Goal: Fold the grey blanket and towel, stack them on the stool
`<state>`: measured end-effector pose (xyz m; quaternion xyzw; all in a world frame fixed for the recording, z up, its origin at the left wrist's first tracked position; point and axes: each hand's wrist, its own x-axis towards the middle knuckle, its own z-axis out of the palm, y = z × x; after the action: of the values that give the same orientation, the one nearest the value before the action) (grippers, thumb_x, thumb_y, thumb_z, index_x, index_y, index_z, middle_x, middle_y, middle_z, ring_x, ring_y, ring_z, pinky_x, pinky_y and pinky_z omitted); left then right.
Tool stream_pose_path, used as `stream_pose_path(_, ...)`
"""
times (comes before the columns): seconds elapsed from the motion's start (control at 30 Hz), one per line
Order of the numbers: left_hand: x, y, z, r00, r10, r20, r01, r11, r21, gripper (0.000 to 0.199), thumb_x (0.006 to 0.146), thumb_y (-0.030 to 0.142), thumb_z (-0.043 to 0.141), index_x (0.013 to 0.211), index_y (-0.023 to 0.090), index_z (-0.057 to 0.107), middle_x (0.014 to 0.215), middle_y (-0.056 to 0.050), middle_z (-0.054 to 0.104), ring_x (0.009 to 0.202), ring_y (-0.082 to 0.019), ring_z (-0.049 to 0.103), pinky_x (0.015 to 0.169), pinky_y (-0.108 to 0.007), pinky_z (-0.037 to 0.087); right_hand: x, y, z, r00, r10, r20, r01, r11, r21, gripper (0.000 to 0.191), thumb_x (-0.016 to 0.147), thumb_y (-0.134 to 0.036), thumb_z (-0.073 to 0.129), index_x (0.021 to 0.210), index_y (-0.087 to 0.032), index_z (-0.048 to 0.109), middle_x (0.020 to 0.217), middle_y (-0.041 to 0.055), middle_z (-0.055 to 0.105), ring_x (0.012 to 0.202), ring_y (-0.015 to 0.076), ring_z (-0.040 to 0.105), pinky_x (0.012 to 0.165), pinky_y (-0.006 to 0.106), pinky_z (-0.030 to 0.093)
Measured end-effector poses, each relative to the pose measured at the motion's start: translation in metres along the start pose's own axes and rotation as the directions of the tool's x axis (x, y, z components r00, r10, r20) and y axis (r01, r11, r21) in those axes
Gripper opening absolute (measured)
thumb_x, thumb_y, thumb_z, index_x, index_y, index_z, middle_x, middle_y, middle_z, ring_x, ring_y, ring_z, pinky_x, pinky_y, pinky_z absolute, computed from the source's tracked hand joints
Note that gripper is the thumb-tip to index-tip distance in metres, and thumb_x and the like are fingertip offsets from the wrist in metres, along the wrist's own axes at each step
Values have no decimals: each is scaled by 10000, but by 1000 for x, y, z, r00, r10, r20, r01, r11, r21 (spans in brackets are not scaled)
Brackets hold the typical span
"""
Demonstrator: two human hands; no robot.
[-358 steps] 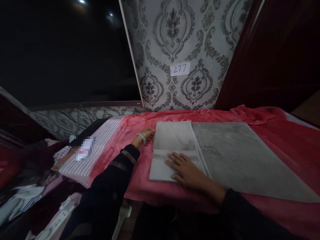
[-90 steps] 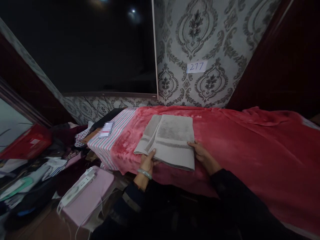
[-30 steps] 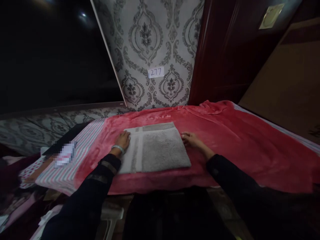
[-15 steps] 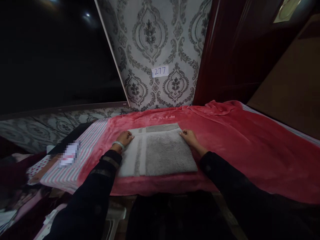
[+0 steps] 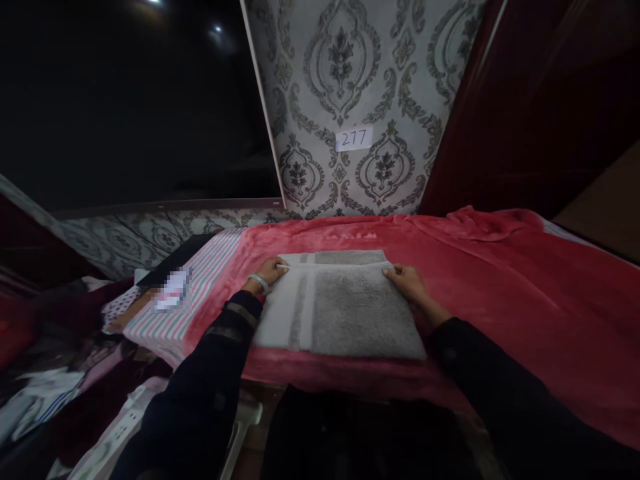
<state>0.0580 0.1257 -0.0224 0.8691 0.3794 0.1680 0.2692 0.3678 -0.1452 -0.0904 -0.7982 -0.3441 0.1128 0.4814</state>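
Observation:
A grey towel (image 5: pixel 365 313) with pale bands along its left side lies folded on a red plush blanket (image 5: pixel 505 307). My left hand (image 5: pixel 273 270) is closed on the towel's upper folded edge at the left corner; a light bracelet circles that wrist. At the other end of the same edge, my right hand (image 5: pixel 406 281) pinches the towel between thumb and fingers. Behind this edge a strip of the towel's lower layer shows. The fingers' undersides are partly hidden.
A striped cloth (image 5: pixel 210 267) shows beyond the blanket's left side, with a blurred-out white item (image 5: pixel 173 290) on it. Piled clothes (image 5: pixel 45 400) lie at lower left. Behind stand a large dark screen (image 5: pixel 140 107), patterned wallpaper (image 5: pixel 340 87) and a paper marked 277 (image 5: pixel 355 139).
The view has swung left, so everything sits farther right in the picture. Both hands keep their hold on the towel's edge, which looks slightly lifted and drawn toward me.

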Motion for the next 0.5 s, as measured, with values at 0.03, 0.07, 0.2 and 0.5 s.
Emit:
stream_pose_path(0.03, 0, 1, 1, 1000, -8, -2, 8, 1000, -12, 103, 705, 255, 653, 778, 187, 678, 767, 5, 690, 807, -189, 645, 774, -283, 522, -1, 0, 0, 1000, -4, -8, 4, 1000, -12, 193, 776, -367, 644, 725, -181, 650, 667, 29, 648, 648, 186, 600, 546, 254, 390)
stream_pose_path(0.07, -1, 1, 3, 1000, -19, -7, 19, 1000, -20, 108, 718, 261, 652, 787, 183, 681, 774, 2, 693, 805, -189, 648, 764, -280, 521, -1, -1, 0, 1000, -9, -19, 8, 1000, -25, 192, 778, -363, 636, 694, -189, 629, 636, 18, 622, 633, 180, 583, 536, 251, 372)
stream_pose_path(0.2, -5, -1, 16, 992, -85, -97, 84, 996, -12, 126, 788, 250, 618, 860, 165, 678, 846, -32, 705, 839, -198, 655, 781, -285, 512, -4, -1, 3, 998, -27, -57, 23, 997, -67, 251, 819, -363, 576, 621, -213, 540, 586, -3, 544, 620, 168, 531, 550, 256, 347)
stream_pose_path(0.5, -20, 7, 33, 956, -135, -262, 158, 985, 71, 168, 870, 210, 576, 1021, 161, 631, 1030, -138, 709, 1045, -283, 653, 932, -376, 480, -7, -6, 3, 997, 34, -66, -43, 989, -139, 307, 881, -374, 530, 625, -208, 563, 625, 35, 602, 654, 190, 571, 580, 267, 392)
